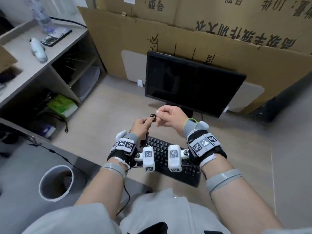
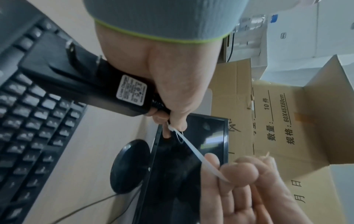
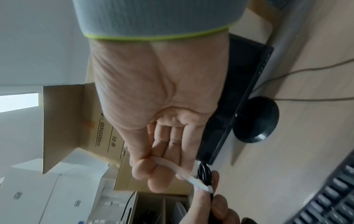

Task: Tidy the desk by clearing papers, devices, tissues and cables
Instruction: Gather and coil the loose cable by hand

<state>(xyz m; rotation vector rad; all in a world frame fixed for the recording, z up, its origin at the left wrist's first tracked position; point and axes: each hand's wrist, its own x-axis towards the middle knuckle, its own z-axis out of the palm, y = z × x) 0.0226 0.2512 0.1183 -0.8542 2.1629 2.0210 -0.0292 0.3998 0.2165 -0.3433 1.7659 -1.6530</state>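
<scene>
Hands meet above the desk (image 1: 108, 105) in the head view, raised in front of the dark monitor (image 1: 190, 85) and over the far edge of the black keyboard (image 1: 162, 149). The left hand (image 1: 141, 123) is curled round a bundle of black cable (image 1: 153, 117), whose loops stick up beyond its fingers. The right hand (image 1: 170, 117) sits just beside it, thumb and forefinger pinched together at the cable's top. On the shelf unit (image 1: 25, 68) to the left lie a phone (image 1: 56, 37) and a white device (image 1: 38, 50); a green tissue pack (image 1: 63, 105) lies in a lower compartment. A white bin (image 1: 56, 182) stands on the floor at lower left.

From the left wrist, the left hand (image 2: 172, 78) grips a black power adapter (image 2: 86, 78) with a white label against its palm, prongs pointing away toward the keyboard (image 2: 28, 121). A white cable tie (image 2: 193, 151) runs from this hand's fingertips across to the right hand (image 2: 239, 181), which pinches its free end between thumb and fingers.

From the right wrist, the right hand (image 3: 162, 98) holds the cable tie (image 3: 191, 178) between thumb and forefinger, the remaining fingers loosely curled. The tie reaches down to the cable (image 3: 205, 172) loops, which the left hand (image 3: 216, 201) grips just below. The monitor's round base (image 3: 256, 119) rests on the desk behind.
</scene>
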